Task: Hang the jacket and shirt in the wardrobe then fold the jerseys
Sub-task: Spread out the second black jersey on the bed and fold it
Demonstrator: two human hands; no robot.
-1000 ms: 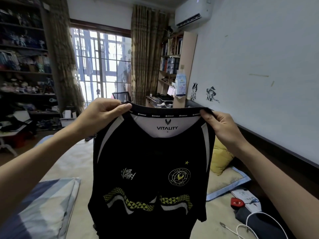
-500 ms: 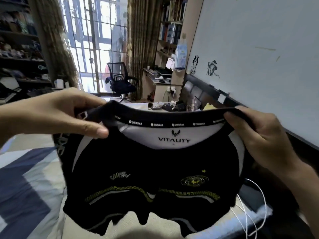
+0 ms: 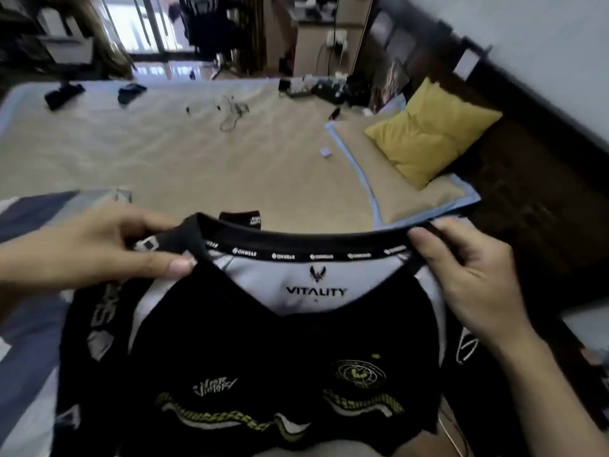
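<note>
A black jersey (image 3: 263, 351) with white shoulder stripes, yellow patterns and a "VITALITY" neck label hangs spread out low over the bed (image 3: 184, 153). My left hand (image 3: 108, 245) pinches its left shoulder by the collar, thumb on top. My right hand (image 3: 461, 275) pinches the right shoulder at the collar's other end. The jersey's front faces me, and its lower hem runs out of view at the bottom.
A yellow pillow (image 3: 431, 130) lies on a beige pillow at the right, by the dark headboard. A blue striped blanket (image 3: 29, 291) lies at the left. A tangled cable (image 3: 230, 110), small dark items and a small white box (image 3: 326, 152) lie on the beige sheet.
My head has tilted down and both hands have lowered the jersey from held up in the air toward the bed. The grip on both shoulders is unchanged.
</note>
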